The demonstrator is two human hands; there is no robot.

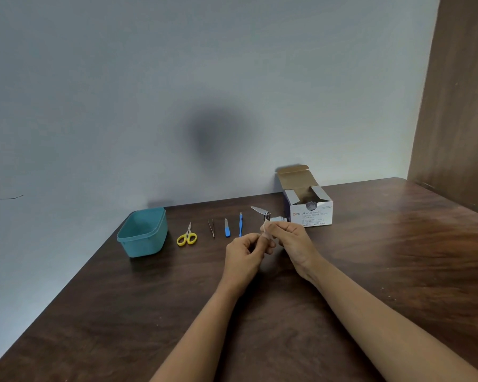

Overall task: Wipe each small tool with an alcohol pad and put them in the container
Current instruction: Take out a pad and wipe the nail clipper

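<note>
Head view looks down on a dark wooden table (375, 274) set against a pale grey wall (149, 100), with both bare forearms reaching in from the lower edge. The left hand (242, 253) and the right hand (291, 239) meet just above the table near its middle, fingers curled. Between them they pinch a small pale alcohol pad (265, 233). Each hand's grip is closed tight on it with the fingertips, though the pad is too small to tell whether it is still in its wrapper. Just behind the hands a metal nail clipper (261, 211) shows with its lever raised and pointing up to the left. Whether it lies on the table or touches the right hand's fingers cannot be told. To its left the other tools lie in a row on the table, apart from each other: a thin blue tool (240, 224), a short blue-handled file (226, 228), brown tweezers (211, 228) and yellow-handled scissors (187, 236). At the left end of the row, near the wall, a teal container (142, 234) stands upright without a lid. A white box of alcohol swabs (311, 209) stands behind the right hand, its top flap open against the wall.
</note>
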